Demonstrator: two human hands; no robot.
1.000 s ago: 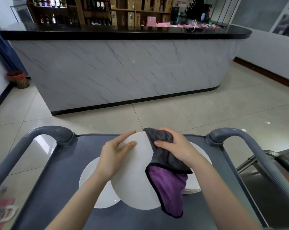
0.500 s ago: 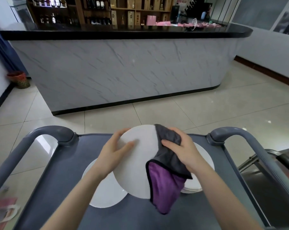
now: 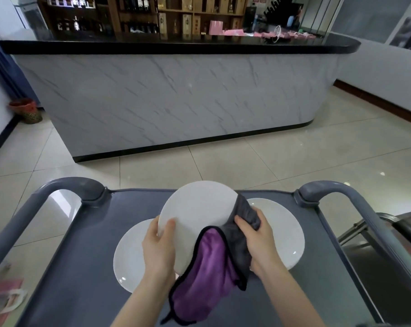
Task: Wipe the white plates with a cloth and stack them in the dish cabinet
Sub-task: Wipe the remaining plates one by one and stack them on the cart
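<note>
Since a second ago the plate point(image 3: 197, 208) has tipped up more and swung away from me. My left hand point(image 3: 158, 246) was lying flat across its face, and now it's slid down to the lower-left rim. Left fingers point(image 3: 170, 226) are clamped on that rim: thumb on the front, the rest tucked behind where I can't see them. My right hand point(image 3: 256, 239) has shifted over to the plate's right edge with the cloth point(image 3: 207, 279). Right fingers point(image 3: 243, 221) are curled round a bunch of it, pressing it against the rim.

The cloth is grey on one side and purple on the other, with a dark border — the purple part hangs loose below the plate, down over the cart point(image 3: 82, 279).

So the plate I'm wiping is up in the air, held tilted between both hands above the middle of the grey cart tray. Two more white ones lie flat on the tray under it. The left plate point(image 3: 129, 256) is partly hidden by my left wrist, and the right plate point(image 3: 282, 232) is partly behind my right hand and the cloth. Those two are apart from each other.

Past the cart there's tiled floor point(image 3: 270, 166) and a marble-look bar point(image 3: 176, 97) with a black top, with shelves of bottles point(image 3: 138, 17) behind it. A red basket point(image 3: 26, 110) sits on the floor at far left — right by the wall.
</note>
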